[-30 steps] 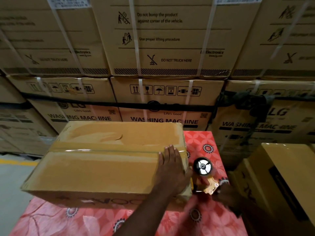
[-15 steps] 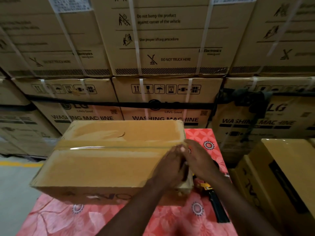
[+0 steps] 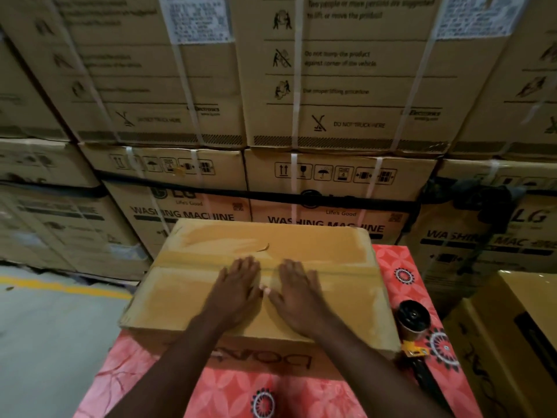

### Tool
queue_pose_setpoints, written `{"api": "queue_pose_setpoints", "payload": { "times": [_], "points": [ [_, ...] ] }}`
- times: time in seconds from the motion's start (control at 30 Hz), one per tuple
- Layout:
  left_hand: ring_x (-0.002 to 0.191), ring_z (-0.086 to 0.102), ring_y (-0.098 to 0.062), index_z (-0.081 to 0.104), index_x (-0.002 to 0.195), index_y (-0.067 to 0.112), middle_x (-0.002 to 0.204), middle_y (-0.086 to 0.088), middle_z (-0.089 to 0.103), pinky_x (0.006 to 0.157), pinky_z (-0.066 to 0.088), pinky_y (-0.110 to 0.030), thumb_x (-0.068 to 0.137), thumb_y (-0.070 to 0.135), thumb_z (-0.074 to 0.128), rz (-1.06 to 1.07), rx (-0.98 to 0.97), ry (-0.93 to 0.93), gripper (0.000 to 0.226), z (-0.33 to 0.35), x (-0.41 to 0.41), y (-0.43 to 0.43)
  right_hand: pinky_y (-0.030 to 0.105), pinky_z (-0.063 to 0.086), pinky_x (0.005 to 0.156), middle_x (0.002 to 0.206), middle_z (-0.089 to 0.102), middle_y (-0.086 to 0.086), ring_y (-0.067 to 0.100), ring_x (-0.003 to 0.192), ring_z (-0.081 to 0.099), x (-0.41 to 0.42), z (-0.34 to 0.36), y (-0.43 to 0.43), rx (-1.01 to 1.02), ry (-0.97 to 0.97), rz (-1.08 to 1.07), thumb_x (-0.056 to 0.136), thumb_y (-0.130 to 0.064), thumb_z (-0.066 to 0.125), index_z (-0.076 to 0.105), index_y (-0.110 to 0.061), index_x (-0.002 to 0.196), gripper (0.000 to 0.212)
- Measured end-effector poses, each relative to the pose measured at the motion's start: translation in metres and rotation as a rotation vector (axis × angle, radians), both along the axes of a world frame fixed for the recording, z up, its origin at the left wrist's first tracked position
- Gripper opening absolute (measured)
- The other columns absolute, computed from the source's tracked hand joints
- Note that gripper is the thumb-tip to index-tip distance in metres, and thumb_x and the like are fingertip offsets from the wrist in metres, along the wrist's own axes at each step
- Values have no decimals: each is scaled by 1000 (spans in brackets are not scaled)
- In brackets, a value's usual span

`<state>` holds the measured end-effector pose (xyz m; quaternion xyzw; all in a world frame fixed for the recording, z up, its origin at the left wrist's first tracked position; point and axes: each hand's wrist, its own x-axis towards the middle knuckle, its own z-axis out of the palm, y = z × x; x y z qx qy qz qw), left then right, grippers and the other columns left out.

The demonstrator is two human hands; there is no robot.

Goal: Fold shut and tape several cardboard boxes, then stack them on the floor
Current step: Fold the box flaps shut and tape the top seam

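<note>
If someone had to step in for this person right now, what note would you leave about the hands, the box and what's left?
Left hand: open, flat on the box top, fingers at the tape strip.
Right hand: open, flat beside it.
Cardboard box: on the red tablecloth, flaps shut, tape across the top seam.
Tape dispenser: on the cloth right of the box, untouched.
Done: this box looks folded and taped.
Left: probably smooth the tape, then stack it on the floor. Second box waits at right.

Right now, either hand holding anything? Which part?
Nothing held. Left hand and right hand lie flat on the box top; tape dispenser sits beside it.
</note>
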<state>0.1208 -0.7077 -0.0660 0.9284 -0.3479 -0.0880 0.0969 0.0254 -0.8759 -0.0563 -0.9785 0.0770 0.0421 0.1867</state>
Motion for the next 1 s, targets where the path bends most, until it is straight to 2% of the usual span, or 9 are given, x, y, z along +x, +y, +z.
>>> {"api": "queue_pose_setpoints", "payload": {
  "times": [0.07,0.2,0.37,0.47,0.53,0.67,0.73,0.87,1.0],
  "points": [
    [156,-7,-19,3,162,31,165,11,-11,124,0,-43,68,88,-25,-23,18,15,113,-3,11,20,52,-9,124,171,-6,1,18,156,-13,17,-4,20,-1,22,73,102,-67,19,3,-18,163,80],
    [156,7,-24,14,162,24,169,1,8,123,10,-47,83,78,-5,178,-9,-44,98,-8,56,96,51,-4,124,171,-5,0,18,156,-9,26,-16,10,-53,-1,-74,91,-75,4,2,-19,163,91],
    [147,30,-38,32,153,1,160,-22,30,114,31,-46,96,41,65,413,-250,-9,77,3,94,139,55,-3,124,170,-10,12,30,156,-11,52,-12,38,-79,29,-380,105,-58,26,-2,-7,161,82],
    [124,57,-36,46,147,4,137,-22,59,88,45,-37,92,38,72,541,-400,130,69,4,102,144,52,-4,125,169,-10,14,30,156,-12,73,-10,105,-36,-37,-196,104,-57,26,-2,-7,161,81],
    [104,64,-26,64,131,12,118,-15,70,76,41,-30,91,44,72,566,-472,267,51,0,111,153,52,-6,125,168,-12,15,31,155,-15,85,-13,152,-30,-47,-77,103,-61,24,-2,-6,161,84],
    [90,67,-15,74,98,16,105,-6,73,75,49,-23,100,37,61,604,-653,635,25,-7,122,166,50,-6,125,169,-3,17,31,156,-6,119,-10,217,-2,-83,150,103,-56,31,4,-3,161,83],
    [87,68,-18,74,89,13,104,-12,75,82,52,-30,103,31,54,708,-836,820,30,-5,131,167,49,-4,126,170,-1,13,29,157,-5,137,-2,230,77,-120,115,103,-53,36,4,-6,161,82],
    [89,65,-24,73,97,14,91,-4,73,87,51,-37,99,41,53,616,-821,780,34,9,174,155,57,-8,123,168,-15,14,31,154,-19,154,-1,253,88,-55,-63,95,-63,43,-9,-8,160,100],
    [114,56,-24,56,133,13,123,0,59,90,45,-35,99,33,61,417,-636,542,39,23,203,116,56,-11,123,166,-18,19,35,152,-23,152,-11,268,41,-82,-95,92,-54,55,-14,-9,159,107]
  ]
}}
